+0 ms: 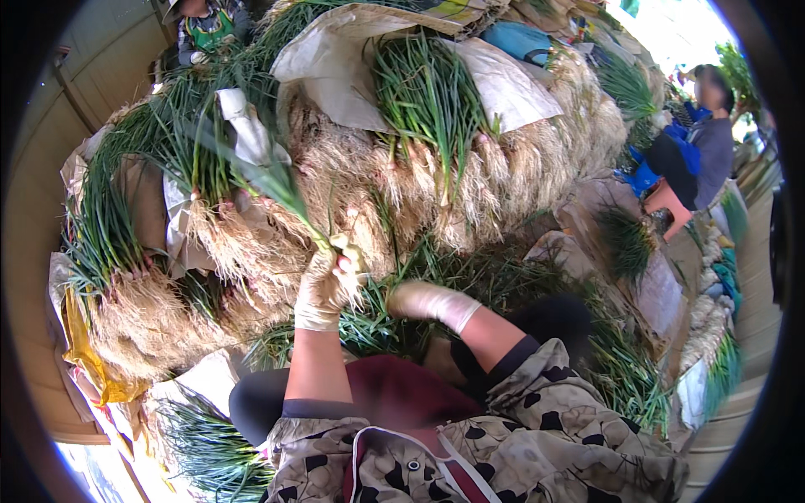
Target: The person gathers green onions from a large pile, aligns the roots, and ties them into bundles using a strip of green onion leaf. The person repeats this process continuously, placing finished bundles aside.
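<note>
My left hand (pixel 322 289), in a pale translucent glove, is closed around a small bunch of green onions (pixel 286 192). Their leaves point up and left, blurred by motion, and their pale bulbs and roots stick out by my fingers. My right hand (pixel 422 302), gloved too, is blurred just to the right, over loose green leaves (pixel 377 327); its fingers cannot be made out. Beyond my hands rises a large heap of green onions with long straw-coloured roots (pixel 465 201) facing me and green leaves (pixel 427 94) on top.
White woven sheets (pixel 333 69) lie over parts of the heap. Another bunch (pixel 626 242) lies on sacking at right, and more onions (pixel 214 446) at lower left. One person (pixel 210 31) is behind the heap at upper left; another (pixel 698 144) sits at right by a pink stool (pixel 668 207).
</note>
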The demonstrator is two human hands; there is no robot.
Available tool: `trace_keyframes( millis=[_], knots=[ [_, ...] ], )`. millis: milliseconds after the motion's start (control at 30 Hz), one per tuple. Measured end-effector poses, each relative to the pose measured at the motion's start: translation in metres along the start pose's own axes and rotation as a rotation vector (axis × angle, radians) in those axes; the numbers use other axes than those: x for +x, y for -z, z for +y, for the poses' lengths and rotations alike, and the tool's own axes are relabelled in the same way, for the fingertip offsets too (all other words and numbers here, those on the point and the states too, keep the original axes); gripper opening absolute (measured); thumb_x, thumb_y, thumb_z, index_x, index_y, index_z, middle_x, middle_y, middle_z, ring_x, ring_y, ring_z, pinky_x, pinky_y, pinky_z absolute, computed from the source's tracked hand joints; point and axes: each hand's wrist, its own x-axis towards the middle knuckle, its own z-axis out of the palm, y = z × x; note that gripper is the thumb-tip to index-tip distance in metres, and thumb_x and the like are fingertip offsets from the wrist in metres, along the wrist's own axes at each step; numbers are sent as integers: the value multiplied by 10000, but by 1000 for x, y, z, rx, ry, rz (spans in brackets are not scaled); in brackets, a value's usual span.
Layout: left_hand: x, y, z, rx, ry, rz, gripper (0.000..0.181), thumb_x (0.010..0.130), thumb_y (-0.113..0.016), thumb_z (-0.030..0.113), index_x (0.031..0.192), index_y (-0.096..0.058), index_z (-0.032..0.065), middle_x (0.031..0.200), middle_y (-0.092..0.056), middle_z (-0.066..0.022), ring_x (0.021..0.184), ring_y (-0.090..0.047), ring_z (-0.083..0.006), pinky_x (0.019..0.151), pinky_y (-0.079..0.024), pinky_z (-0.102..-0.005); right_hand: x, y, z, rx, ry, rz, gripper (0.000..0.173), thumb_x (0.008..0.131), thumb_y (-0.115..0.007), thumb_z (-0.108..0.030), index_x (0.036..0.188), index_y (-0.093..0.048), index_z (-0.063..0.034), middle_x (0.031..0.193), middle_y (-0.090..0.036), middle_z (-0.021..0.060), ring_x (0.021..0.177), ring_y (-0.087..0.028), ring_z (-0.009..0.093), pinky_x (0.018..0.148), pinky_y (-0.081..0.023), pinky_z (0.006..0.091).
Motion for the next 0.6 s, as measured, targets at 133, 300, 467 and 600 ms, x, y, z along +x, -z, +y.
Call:
trace_keyframes(
  millis=[133, 300, 467, 600],
  knots=[
    [17, -14, -3, 436, 8, 266, 287, 824, -622, 108, 1073, -569, -26, 787, -639, -172, 847, -645, -308, 754, -539, -467, -17, -51, 72, -293, 100, 126, 444, 846, -577, -457, 1120, -637, -112, 1035, -667, 101, 902, -635, 253, 811, -491, 388],
    [20, -9, -17, 308, 11, 257, 325, 821, -619, 116, 1096, -575, -51, 771, -648, -155, 784, -642, -293, 709, -528, -386, -38, 67, 65, 1209, 398, 770, 329, 916, -552, -347, 1040, -618, -50, 814, -640, 25, 582, -550, 89, 490, -442, 191],
    [44, -52, -48, 313, 97, 330, 390, 882, -553, 74, 1268, -500, 45, 1096, -622, -163, 965, -624, -262, 817, -540, -442, -34, 114, 28, 835, 169, 832, 267, 896, -600, -254, 1003, -623, -11, 788, -619, 33, 626, -518, 73, 525, -437, 202],
    [53, -36, -68, 424, 91, 224, 502, 897, -550, 76, 1368, -378, 75, 1319, -489, -78, 1160, -512, -196, 787, -555, -397, -21, 90, 26, 631, 369, 944, 214, 872, -627, -137, 1037, -623, 0, 873, -670, 84, 749, -613, 149, 689, -490, 272]
  ],
)
